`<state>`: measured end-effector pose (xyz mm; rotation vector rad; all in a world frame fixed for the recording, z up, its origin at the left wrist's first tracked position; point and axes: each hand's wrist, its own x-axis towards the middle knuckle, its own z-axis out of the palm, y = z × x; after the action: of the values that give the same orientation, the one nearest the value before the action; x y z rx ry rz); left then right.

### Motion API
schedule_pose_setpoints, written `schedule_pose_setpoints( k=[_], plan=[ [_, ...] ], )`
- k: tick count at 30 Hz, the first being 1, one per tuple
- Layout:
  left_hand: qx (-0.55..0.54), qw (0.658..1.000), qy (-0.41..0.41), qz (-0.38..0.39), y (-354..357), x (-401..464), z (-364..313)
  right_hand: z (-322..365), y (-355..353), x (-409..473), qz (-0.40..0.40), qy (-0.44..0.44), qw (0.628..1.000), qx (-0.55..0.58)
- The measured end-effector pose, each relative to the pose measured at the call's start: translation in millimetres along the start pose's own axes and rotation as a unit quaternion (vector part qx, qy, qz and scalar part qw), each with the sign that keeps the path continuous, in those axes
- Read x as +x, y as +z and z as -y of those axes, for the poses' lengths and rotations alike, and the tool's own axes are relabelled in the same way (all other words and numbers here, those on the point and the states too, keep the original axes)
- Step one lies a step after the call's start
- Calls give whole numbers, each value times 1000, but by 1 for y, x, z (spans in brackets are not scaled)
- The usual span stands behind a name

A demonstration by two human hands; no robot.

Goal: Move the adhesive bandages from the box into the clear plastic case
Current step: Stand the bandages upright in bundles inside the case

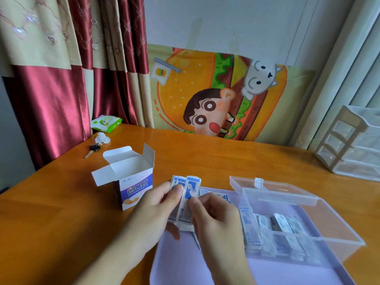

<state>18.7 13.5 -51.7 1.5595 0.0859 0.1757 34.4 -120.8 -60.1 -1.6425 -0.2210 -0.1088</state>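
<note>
Head view: in the lower middle of the frame both hands meet over a bunch of wrapped adhesive bandages [186,199], blue and white strips standing roughly upright. The left hand [153,210] grasps the bunch from the left, thumb across the front and fingers curled behind. The right hand [216,214] pinches the right side of the same bunch between thumb and fingertips. More loose bandages [213,195] lie flat just behind the right hand, on the lilac tray [176,262] that fills the lower centre and lower right.

Left of the hands, at centre left, stands the bandage box [134,188], blue and white, upright on the orange wooden bench [61,212], its top flaps open and its inside showing white. What remains inside it cannot be told.

At the lower right the clear plastic case [337,229] sits on the tray, its lid [267,187] hinged back towards the middle of the frame. Its left half holds a row of wrapped bandages [275,233]; its right half shows bare floor.

In the upper left part of the bench lie a key [92,150], a crumpled white tissue [102,138] and a green wipes pack [106,122]. A white drawer unit [353,140] stands at the right edge. A cartoon burger cloth [216,93] hangs behind the bench, with red and beige curtains [61,68] at upper left.
</note>
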Motion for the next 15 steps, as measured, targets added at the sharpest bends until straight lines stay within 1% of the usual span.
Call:
schedule_pose_setpoints(
  k=[2, 5, 7, 9, 10, 12, 15],
  plan=[
    [-23, 999, -9, 21, 4, -1, 0, -1, 2, -4, -2, -36, 996, -78],
    [-57, 997, -18, 57, 7, -3, 1, 5, 3, -8, 5, -49, 991, -123],
    [-45, 996, -10, 74, 8, -3, 0, 4, 3, -7, -4, -59, 986, -157],
    [-12, 998, -6, 67, 6, -2, 2, 0, 2, -4, -20, -63, 982, -178],
    [0, 998, -4, 60, 4, 0, 4, -2, 2, -4, -27, -53, 984, -165],
    [5, 999, -2, 50, 0, 3, 7, -1, 1, -2, -32, -19, 995, -92],
    [-4, 999, 5, 49, -3, 5, 9, 5, -4, 1, -8, 29, 999, 24]
  ],
)
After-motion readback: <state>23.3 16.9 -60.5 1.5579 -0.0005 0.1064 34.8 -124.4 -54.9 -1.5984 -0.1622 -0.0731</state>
